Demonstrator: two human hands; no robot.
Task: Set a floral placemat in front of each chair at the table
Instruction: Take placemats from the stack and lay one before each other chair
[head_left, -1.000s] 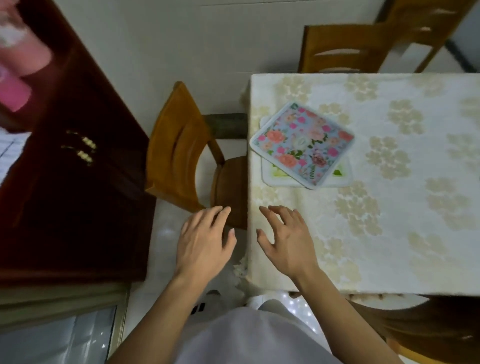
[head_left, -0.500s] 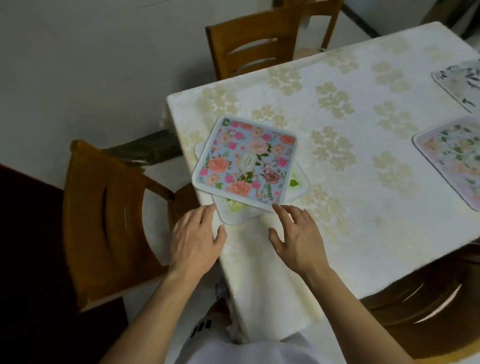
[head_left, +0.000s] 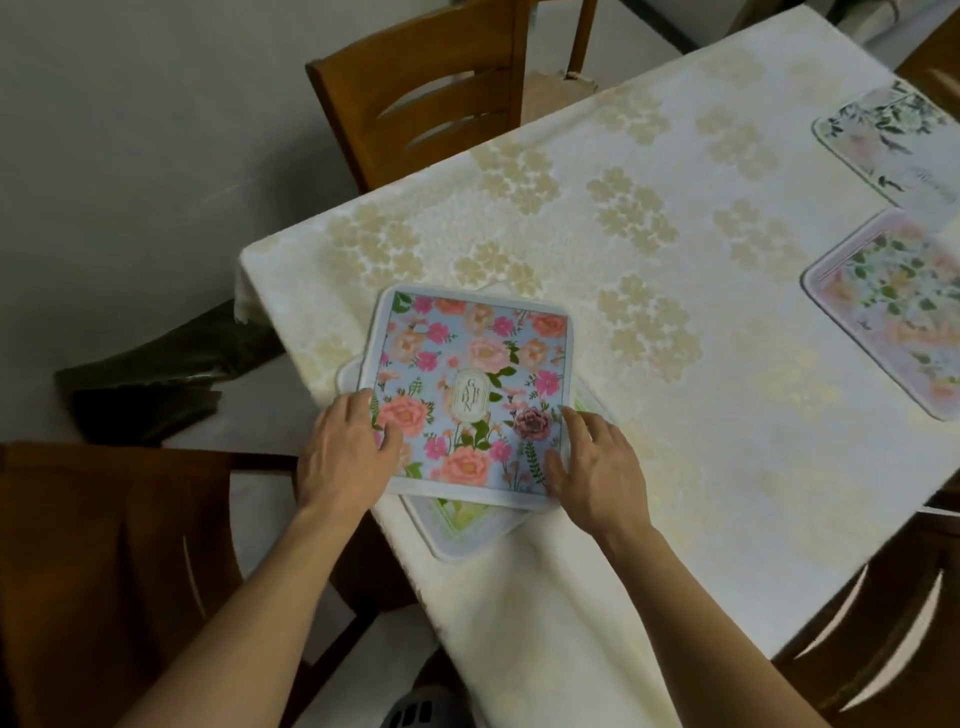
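Two floral placemats are stacked at the near-left corner of the counter (head_left: 597, 519); the blue placemat (head_left: 470, 387) lies on top, and a white-and-green placemat (head_left: 460, 535) shows beneath it, turned askew with one corner overhanging the counter edge. The left hand (head_left: 345, 457) rests flat on the near-left part of the blue placemat, grip spread, fingers straight; the right hand (head_left: 595, 470) rests at its near-right corner, grip likewise spread; neither pinches the mat. Two further placemats, a pink placemat (head_left: 893, 312) and a leaf-pattern placemat (head_left: 893, 140), already lie at the far-right edge. Judged status: two set, two remaining; the far chair (head_left: 415, 98) and the left chair (head_left: 109, 561) have none in front.
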